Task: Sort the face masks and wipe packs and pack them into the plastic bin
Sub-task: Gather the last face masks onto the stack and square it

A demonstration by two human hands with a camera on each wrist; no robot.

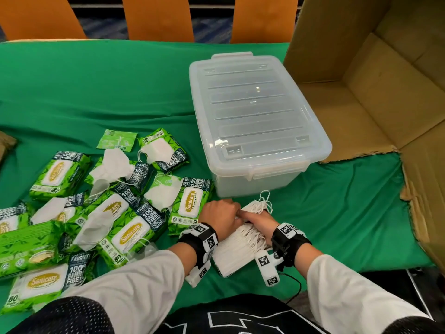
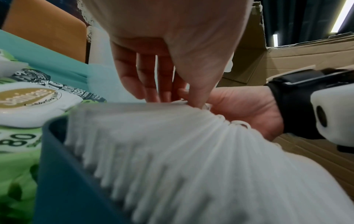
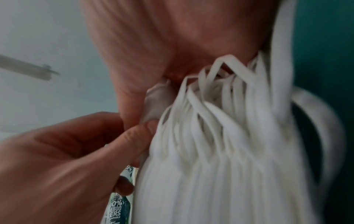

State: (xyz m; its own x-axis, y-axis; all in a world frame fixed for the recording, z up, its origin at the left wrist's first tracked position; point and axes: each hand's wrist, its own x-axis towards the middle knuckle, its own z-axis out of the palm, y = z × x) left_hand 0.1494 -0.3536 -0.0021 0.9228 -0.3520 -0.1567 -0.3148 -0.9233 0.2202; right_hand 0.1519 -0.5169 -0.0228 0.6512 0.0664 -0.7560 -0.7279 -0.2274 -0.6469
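Observation:
A thick stack of white face masks [image 1: 240, 247] lies on the green cloth just in front of the clear plastic bin [image 1: 252, 104], whose lid is on. Both hands are on the stack's far end. My left hand [image 1: 221, 213] pinches the stack's top edge with thumb and fingers [image 2: 162, 84]. My right hand [image 1: 258, 221] curls over the bunched ear loops [image 3: 226, 84] and grips the stack [image 3: 229, 159]. Green wipe packs [image 1: 191, 207] lie scattered to the left, with loose white masks [image 1: 161, 192] on and between them.
A large open cardboard box [image 1: 385, 92] lies on its side at the right, close to the bin. Orange chair backs [image 1: 156, 18] stand behind the table. Bare green cloth [image 1: 96, 88] stretches across the far left and to the right of the stack.

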